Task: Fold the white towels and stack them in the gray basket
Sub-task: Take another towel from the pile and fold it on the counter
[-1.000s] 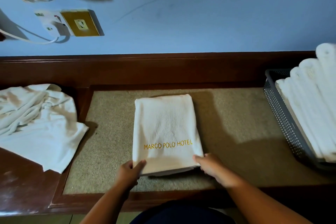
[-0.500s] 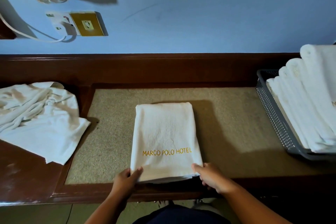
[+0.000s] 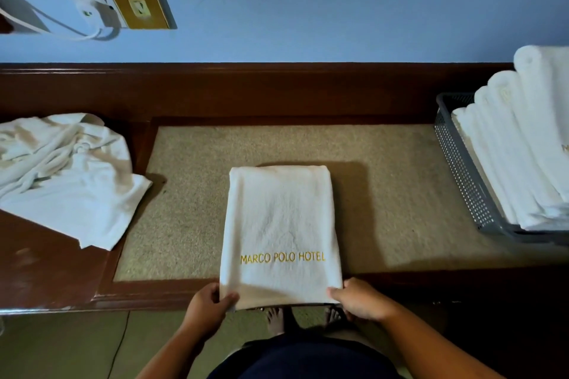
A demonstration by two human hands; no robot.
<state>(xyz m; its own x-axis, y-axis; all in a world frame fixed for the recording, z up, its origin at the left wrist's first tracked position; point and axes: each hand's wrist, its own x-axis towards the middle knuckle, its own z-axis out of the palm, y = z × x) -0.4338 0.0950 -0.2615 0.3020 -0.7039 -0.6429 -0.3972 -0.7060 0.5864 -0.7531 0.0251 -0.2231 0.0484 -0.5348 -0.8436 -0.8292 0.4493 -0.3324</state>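
Gray basket is cut off at right. Your left hand and right hand pinch the near corners of the folded terry towel, overhanging the desk edge.

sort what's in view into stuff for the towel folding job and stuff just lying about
For the job:
folded towel, near corners gripped by left hand and right hand
gray basket holding stacked towels
crumpled towels at left

Just lying about:
wall socket
white plug
beige mat
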